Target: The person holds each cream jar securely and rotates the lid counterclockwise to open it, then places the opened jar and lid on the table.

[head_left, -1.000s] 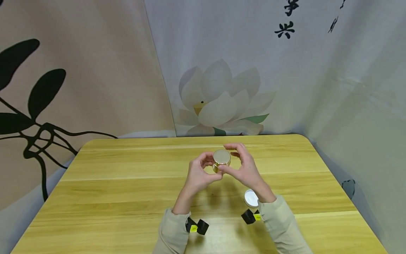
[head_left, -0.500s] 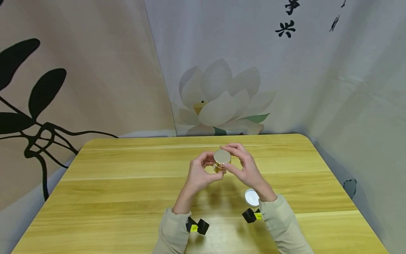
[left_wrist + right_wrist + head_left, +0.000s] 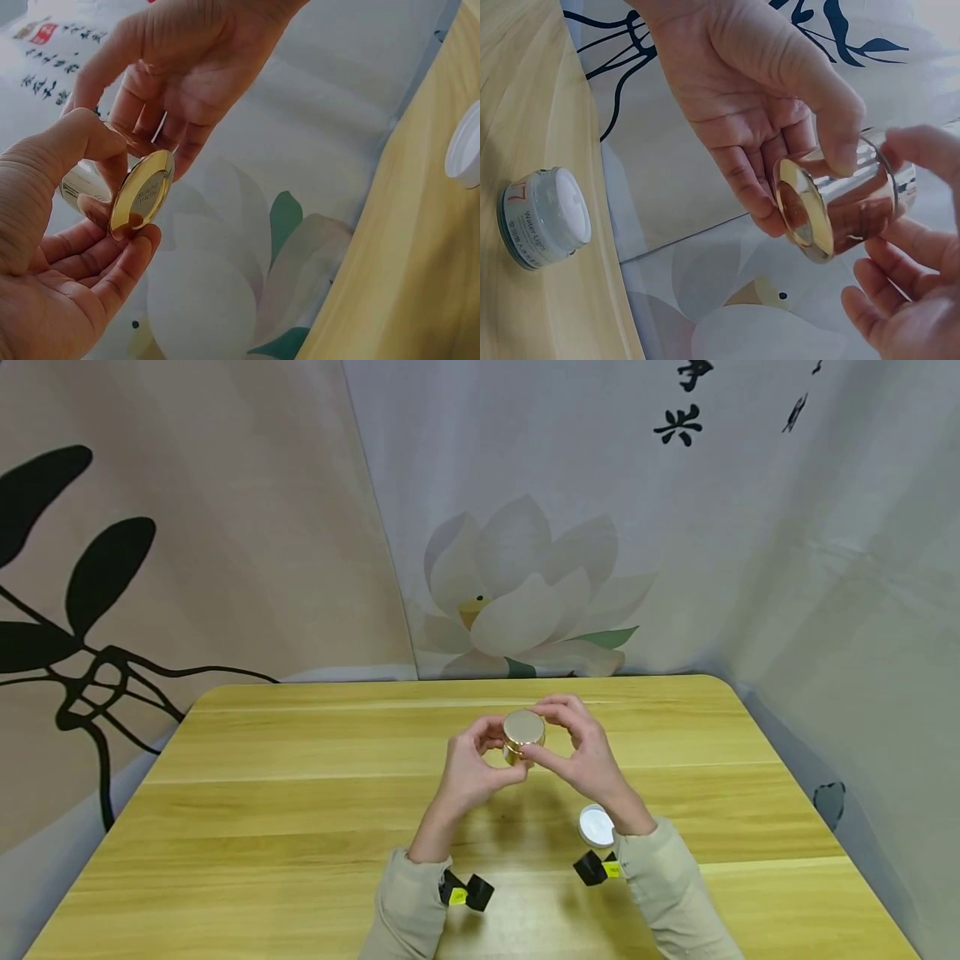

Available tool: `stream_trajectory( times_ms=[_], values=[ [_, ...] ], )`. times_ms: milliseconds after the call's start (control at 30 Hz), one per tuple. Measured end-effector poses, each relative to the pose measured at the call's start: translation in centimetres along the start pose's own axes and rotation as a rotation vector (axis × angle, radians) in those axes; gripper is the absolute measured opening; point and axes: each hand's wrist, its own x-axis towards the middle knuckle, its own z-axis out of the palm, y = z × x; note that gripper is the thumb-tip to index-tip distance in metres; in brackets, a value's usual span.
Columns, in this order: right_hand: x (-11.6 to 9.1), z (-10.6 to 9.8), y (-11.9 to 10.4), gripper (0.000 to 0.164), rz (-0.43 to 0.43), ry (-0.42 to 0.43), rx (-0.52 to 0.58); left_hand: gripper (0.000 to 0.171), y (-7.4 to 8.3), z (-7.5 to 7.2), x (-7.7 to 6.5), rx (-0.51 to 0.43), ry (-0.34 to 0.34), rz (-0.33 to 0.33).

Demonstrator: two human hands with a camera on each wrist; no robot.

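A small gold jar (image 3: 523,728) with a flat, pale-topped lid is held above the table between both hands. My left hand (image 3: 474,768) grips its body from the left, thumb bent against the side. With thumb and fingers, my right hand (image 3: 588,758) pinches the lid's rim. Small print marks the underside of the gold jar (image 3: 148,191) in the left wrist view. From the right wrist view, a thin seam runs round the shiny gold jar (image 3: 840,199), near the right fingers. The lid sits on it; whether it is fully seated I cannot tell.
A frosted glass jar (image 3: 544,217) labelled "Water Light" stands upright on the table, white on top; the head view shows its white top (image 3: 596,826) beside the right sleeve. Behind the wooden table (image 3: 300,827) hangs a printed curtain (image 3: 525,527).
My right index finger has come in from above onto the lid's edge, and the right thumb has shifted right along the rim. The left hand and gold jar stay nearly in place.
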Motion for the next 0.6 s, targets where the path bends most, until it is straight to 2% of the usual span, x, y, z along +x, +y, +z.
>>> stream_trajectory(
  times_ms=[133,233,367,467,600],
  values=[
    [-0.2,0.0,1.2,0.041,-0.047,-0.024,0.015,0.04,-0.1,0.0,0.0,0.005,0.0,0.0],
    [-0.2,0.0,1.2,0.046,-0.051,-0.016,0.015,0.041,-0.2,0.0,0.0,0.002,0.0,-0.004],
    [0.1,0.1,-1.0,0.048,0.018,0.022,-0.003,0.041,0.1,0.0,0.0,0.004,0.005,-0.018],
    [0.3,0.2,-2.6,0.044,0.043,0.041,-0.025,0.04,1.4,0.0,0.0,0.006,0.003,-0.018],
    [0.3,0.1,-2.7,0.04,0.023,0.033,-0.041,0.037,3.4,-0.1,-0.2,0.011,-0.006,-0.017]
  ],
)
